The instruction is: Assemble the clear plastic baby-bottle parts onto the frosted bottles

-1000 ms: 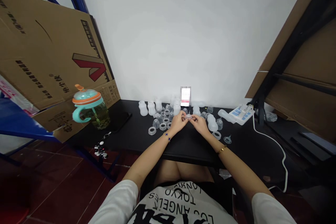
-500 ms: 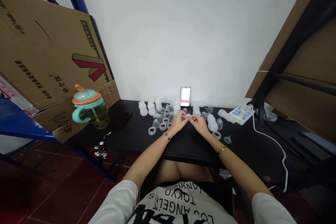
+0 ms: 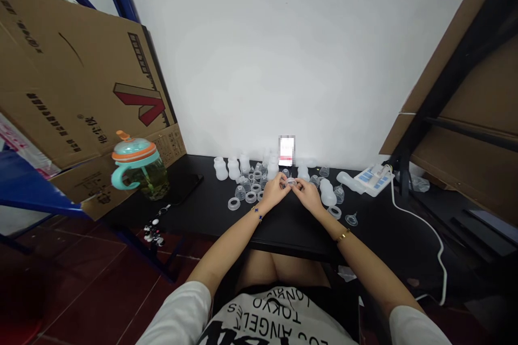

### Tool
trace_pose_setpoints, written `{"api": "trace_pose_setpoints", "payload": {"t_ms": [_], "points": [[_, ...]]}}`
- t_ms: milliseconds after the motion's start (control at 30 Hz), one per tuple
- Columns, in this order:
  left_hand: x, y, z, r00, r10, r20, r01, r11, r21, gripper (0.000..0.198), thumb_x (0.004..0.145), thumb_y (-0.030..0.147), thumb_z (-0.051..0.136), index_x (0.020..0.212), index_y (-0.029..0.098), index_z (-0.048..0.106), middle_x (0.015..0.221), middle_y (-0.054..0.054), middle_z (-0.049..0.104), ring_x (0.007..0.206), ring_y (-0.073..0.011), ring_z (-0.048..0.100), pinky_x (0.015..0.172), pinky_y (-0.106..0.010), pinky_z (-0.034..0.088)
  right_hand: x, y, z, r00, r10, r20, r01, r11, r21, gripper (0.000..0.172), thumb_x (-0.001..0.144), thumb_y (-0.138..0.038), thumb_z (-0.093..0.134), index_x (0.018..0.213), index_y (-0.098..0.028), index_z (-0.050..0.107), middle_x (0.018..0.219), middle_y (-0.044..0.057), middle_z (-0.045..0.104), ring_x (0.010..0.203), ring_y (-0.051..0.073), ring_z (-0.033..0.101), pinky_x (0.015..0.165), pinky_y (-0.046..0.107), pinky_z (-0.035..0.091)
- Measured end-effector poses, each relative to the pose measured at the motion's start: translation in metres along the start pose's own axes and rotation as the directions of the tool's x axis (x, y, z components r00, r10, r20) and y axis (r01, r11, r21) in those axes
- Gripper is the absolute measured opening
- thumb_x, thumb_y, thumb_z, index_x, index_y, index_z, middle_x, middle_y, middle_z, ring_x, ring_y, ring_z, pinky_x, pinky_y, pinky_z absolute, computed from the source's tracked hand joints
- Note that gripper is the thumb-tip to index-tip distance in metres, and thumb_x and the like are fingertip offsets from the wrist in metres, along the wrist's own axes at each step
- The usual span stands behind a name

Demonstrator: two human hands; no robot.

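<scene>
Between my two hands is a clear collar ring (image 3: 291, 181), with what looks like a nipple set in it. My left hand (image 3: 277, 188) pinches its left side, and my right hand (image 3: 306, 192) pinches the right side. Left of my hands lie several loose collar rings (image 3: 233, 204) and clear domed caps (image 3: 240, 192). A white bottle (image 3: 327, 193) leans just right of my right hand, with another ring (image 3: 334, 212) in front of it. Farther right rests a clear silicone nipple (image 3: 352, 219). More white bottles (image 3: 220, 168) stand along the wall.
A lit phone (image 3: 286, 151) leans on the wall. On the left are a teal-lidded jug (image 3: 140, 167), a dark phone (image 3: 188, 188) and a cardboard box (image 3: 81, 86). A white power strip (image 3: 373, 179) with its cable (image 3: 421, 221) lies on the right of the black table (image 3: 210, 215).
The view has shifted very slightly. Both hands stay together at the ring, with only small finger movement; the surrounding parts lie as before.
</scene>
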State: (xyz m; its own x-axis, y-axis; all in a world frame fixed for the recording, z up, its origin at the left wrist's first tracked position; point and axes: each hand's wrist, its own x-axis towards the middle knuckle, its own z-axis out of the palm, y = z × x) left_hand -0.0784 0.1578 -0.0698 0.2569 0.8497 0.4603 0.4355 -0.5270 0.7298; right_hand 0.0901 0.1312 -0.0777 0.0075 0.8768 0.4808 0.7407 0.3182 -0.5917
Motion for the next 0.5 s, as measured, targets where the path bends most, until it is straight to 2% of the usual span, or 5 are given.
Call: {"api": "trace_pose_setpoints", "payload": {"t_ms": [100,300,500], "points": [[-0.0003,0.001,-0.0007,1.0,0.001,-0.005,-0.001,1.0,0.03,0.016,0.081,0.022,0.063,0.096,0.024,0.056,0.078,0.004,0.072,0.062,-0.0146,0.063,0.067,-0.026,0.045,0.0006,0.0006,-0.0009,1.0,0.006,0.007,-0.006,1.0,-0.022,0.032,0.091,-0.041,0.056,0.11,-0.021,0.071,0.076,0.002,0.071,0.069,0.021,0.065,0.062,0.029,0.042],[-0.0007,-0.0014,-0.0006,1.0,0.016,0.015,-0.016,1.0,-0.024,0.016,0.084,0.022,0.063,0.097,0.025,0.055,0.083,0.002,0.075,0.079,-0.0197,0.072,0.073,-0.029,0.05,0.0014,0.002,-0.0019,1.0,0.006,0.027,-0.005,0.999,-0.044,0.028,0.092,-0.039,0.055,0.107,-0.023,0.072,0.079,0.002,0.072,0.069,0.021,0.064,0.063,0.029,0.041],[0.0003,-0.0036,0.001,0.999,0.046,0.028,-0.044,0.997,-0.069,0.018,0.084,0.021,0.062,0.099,0.025,0.053,0.083,0.002,0.075,0.078,-0.019,0.072,0.072,-0.029,0.051,0.0014,0.0028,-0.0016,1.0,0.01,0.025,-0.008,0.998,-0.06,0.026,0.092,-0.038,0.055,0.107,-0.023,0.071,0.08,0.002,0.072,0.07,0.021,0.065,0.064,0.03,0.042]]}}
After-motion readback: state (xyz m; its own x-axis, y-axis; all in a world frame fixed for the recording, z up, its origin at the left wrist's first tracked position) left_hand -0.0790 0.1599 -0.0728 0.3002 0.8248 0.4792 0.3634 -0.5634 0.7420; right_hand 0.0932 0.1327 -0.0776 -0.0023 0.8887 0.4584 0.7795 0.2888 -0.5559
